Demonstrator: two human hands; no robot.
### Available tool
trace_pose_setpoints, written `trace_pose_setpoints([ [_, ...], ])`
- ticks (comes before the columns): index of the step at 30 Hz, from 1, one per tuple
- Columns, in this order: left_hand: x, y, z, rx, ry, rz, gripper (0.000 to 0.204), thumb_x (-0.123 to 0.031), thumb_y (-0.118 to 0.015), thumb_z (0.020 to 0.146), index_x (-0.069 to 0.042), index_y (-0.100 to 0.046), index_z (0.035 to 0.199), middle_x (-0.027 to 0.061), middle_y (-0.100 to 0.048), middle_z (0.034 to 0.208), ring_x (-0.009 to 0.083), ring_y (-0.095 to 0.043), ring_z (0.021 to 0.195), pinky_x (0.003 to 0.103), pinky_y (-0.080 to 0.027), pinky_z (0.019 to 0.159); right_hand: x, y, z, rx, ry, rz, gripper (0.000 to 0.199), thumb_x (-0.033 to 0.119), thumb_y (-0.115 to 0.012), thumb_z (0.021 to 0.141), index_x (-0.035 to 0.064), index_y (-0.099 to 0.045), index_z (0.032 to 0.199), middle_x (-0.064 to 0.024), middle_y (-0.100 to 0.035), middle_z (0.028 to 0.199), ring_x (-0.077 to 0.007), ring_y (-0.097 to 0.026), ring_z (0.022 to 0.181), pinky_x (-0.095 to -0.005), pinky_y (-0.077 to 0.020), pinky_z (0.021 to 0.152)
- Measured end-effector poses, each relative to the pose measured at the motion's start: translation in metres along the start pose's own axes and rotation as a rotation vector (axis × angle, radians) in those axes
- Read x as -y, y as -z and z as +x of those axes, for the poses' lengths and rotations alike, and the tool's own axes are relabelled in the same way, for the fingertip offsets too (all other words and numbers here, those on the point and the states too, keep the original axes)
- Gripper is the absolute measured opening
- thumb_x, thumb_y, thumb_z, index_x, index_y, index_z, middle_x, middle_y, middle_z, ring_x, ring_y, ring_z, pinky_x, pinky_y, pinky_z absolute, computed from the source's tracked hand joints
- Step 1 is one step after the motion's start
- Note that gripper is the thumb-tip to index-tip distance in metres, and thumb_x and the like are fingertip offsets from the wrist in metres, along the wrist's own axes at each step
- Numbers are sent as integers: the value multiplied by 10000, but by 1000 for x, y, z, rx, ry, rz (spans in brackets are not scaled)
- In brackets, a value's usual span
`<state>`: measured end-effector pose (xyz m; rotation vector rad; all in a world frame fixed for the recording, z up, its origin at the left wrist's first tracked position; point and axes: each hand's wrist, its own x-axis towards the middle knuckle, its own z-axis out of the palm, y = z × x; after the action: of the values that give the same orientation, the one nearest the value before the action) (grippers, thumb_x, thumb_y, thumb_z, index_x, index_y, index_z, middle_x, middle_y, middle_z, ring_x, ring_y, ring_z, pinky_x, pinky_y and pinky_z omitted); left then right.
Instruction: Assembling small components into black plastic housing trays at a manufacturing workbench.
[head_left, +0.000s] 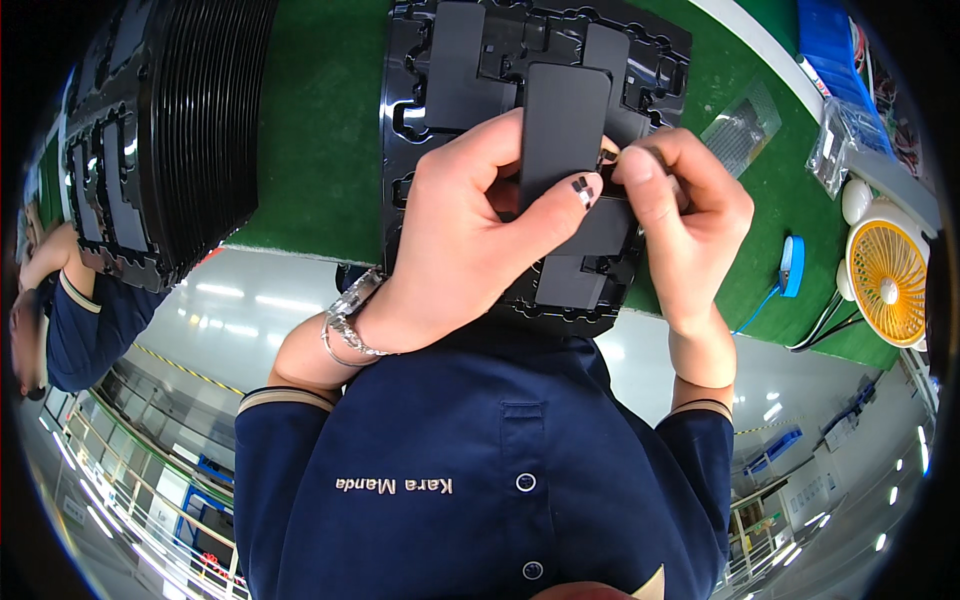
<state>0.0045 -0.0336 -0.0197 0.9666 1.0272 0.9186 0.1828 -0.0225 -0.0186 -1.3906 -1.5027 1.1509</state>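
My left hand (450, 235) is closed around a flat, dark rectangular panel (566, 115) that looks like a phone screen, its thumb lying across the lower part. At the panel's right edge, my right hand (688, 205) pinches a small dark flex tab (607, 156) between thumb and fingertips. Both hands are over a black moulded plastic tray (400, 120). Similar dark panels, such as one at the upper left (456, 70), lie in the tray's recesses. My hands cover part of the tray's middle.
A tall stack of black trays (205, 120) stands left on the green bench mat (315, 150). To the right are a clear bag (742, 130), a blue wrist-strap band (792, 266) with a cord, a yellow-and-white fan (888, 285) and a blue bin (835, 45). Another person's arm (60, 255) shows far left.
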Motion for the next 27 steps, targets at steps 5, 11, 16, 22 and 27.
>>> trace_pose_setpoints([
  [5, -13, 23, -3, 0, 39, 125, 187, -13, -588, 914, 17, -638, 1092, 60, -666, 968, 88, -595, 910, 245, -474, 853, -9, 6, 1, -53, 14, 159, 166, 121, -635, 920, -12, -643, 821, 31, -584, 706, -5, -414, 600, -173, -312, 523],
  [11, 1, 49, -34, -131, -23, 366, 528, -13, -673, 860, -70, -461, 1341, 47, -643, 948, 78, -597, 760, 227, -491, 674, -7, 5, 0, -27, 60, 159, 174, 113, -606, 933, -15, -636, 819, 21, -595, 729, -8, -385, 582, -179, -282, 512],
  [16, 6, 65, -50, -5, -154, 898, 550, -37, -758, 756, -68, -544, 1262, 51, -627, 930, 144, -568, 777, 256, -461, 677, -7, 3, -1, 19, 54, 144, 171, 102, -602, 932, -21, -638, 819, 14, -603, 732, -3, -387, 575, -179, -280, 498],
  [22, 10, 74, -48, -60, -339, 1252, 564, -103, -796, 679, -93, -594, 1205, 63, -558, 1152, 286, -494, 1061, 384, -436, 868, -5, 2, 0, 152, 59, 82, 137, 76, -612, 914, -14, -643, 816, -4, -616, 723, -27, -448, 562, -194, -315, 482],
  [27, 10, 67, -42, -49, -383, 899, 476, -90, -786, 700, -105, -597, 1137, 52, -594, 1038, 297, -525, 1009, 402, -440, 863, 0, -7, -1, 318, 139, -22, 107, 66, -642, 884, -18, -637, 817, -59, -601, 691, -126, -527, 535, -260, -392, 477],
])
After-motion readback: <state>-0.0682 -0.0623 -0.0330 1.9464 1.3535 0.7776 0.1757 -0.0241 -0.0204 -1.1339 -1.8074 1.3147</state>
